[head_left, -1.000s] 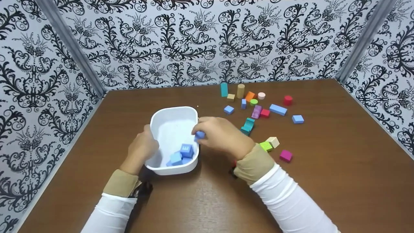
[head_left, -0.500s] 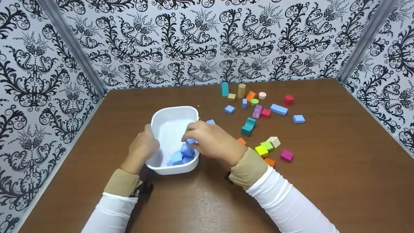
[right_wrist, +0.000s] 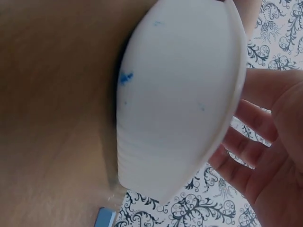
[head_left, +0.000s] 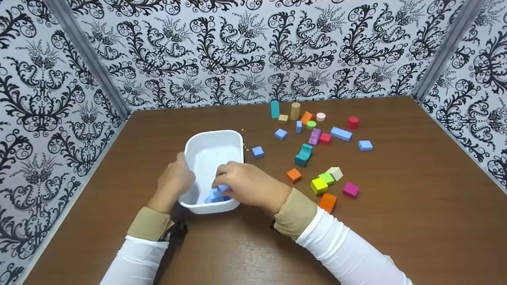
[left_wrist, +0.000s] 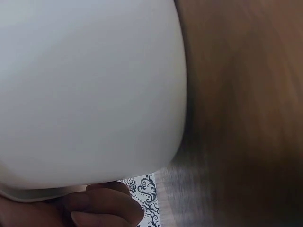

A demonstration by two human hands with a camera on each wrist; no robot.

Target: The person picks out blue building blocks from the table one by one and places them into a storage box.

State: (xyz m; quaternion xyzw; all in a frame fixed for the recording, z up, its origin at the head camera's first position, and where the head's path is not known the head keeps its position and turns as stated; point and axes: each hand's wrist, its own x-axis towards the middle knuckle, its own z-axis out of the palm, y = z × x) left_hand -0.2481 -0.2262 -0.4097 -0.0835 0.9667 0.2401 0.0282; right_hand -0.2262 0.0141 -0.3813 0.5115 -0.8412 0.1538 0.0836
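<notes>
A white plastic tub (head_left: 210, 146) stands on the brown table, with several blue blocks (head_left: 214, 195) in its near end. My left hand (head_left: 175, 179) grips the tub's left rim; in the left wrist view curled fingers (left_wrist: 104, 203) show beside the white wall. My right hand (head_left: 247, 186) reaches over the right wall and pinches a blue block (head_left: 223, 187) among the others, thumb and fingertips around it. From the right wrist, the same hand (right_wrist: 279, 156) has its fingers over the rim, while the wall hides the fingertips and the block.
Right of the tub lies a lone blue block (head_left: 258, 152). Beyond it are a teal curved block (head_left: 304, 154), orange block (head_left: 294, 175), yellow cube (head_left: 319, 185) and magenta block (head_left: 351, 190). Several more coloured blocks lie toward the back, near the patterned wall (head_left: 237, 51).
My right hand has carried a blue block from the tub's right rim down to the near end, over the other blocks. The lone blue block has come into view. My left hand stays put.
</notes>
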